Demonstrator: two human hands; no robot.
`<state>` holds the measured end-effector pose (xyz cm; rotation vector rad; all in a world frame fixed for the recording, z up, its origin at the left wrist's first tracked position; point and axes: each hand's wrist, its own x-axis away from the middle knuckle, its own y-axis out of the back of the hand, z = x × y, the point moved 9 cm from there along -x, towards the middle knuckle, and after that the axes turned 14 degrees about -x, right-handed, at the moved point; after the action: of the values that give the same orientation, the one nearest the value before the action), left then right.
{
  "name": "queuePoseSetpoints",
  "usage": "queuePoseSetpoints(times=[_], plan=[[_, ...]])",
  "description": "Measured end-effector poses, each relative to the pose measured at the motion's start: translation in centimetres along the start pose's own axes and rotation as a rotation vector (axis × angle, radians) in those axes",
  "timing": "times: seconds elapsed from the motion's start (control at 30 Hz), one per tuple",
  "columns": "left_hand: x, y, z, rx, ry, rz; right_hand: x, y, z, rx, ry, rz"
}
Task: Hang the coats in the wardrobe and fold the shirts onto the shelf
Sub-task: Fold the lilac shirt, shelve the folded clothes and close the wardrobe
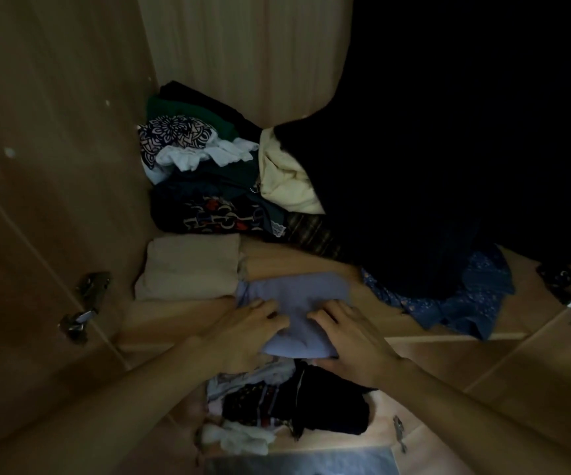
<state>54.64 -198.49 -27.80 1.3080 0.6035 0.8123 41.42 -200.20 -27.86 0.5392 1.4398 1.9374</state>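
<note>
Left hand and right hand grip folded lavender shirt (fingers on top, right thumb beneath) at shelf edge.

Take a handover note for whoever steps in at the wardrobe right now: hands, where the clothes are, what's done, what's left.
Hands: left hand and right hand both hold the folded lavender shirt, fingers on top, right thumb under its near edge.
Where: the shirt sits on the wardrobe shelf, near edge overhanging the front, beside a folded beige garment.
Done: those two are folded.
Left: push the lavender shirt fully in. The blue patterned garment lies loose at right, and a jumbled pile sits behind. The dark hanging clothes are too dim to identify.
</note>
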Motion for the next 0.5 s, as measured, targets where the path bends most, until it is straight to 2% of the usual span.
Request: queuePoseSetpoints(times=[0.1,0.23,0.43,0.5], plan=[[0.1,-0.8,-0.5,-0.056,0.052,0.002,0.7,-2.0,-0.5,0.018,-0.009,0.053],[-0.2,-3.7,-0.2,-0.116,0.149,0.095,0.4,-3.1,-0.8,-0.019,0.006,0.000],[-2.1,-2.4,0.6,-0.154,0.119,-0.064,-0.9,-3.6,-2.2,-0.090,-0.007,-0.011],[-2.8,-2.3,1.2,-0.150,0.124,-0.044,-1.5,-3.8,-2.9,-0.081,-0.004,0.016]])
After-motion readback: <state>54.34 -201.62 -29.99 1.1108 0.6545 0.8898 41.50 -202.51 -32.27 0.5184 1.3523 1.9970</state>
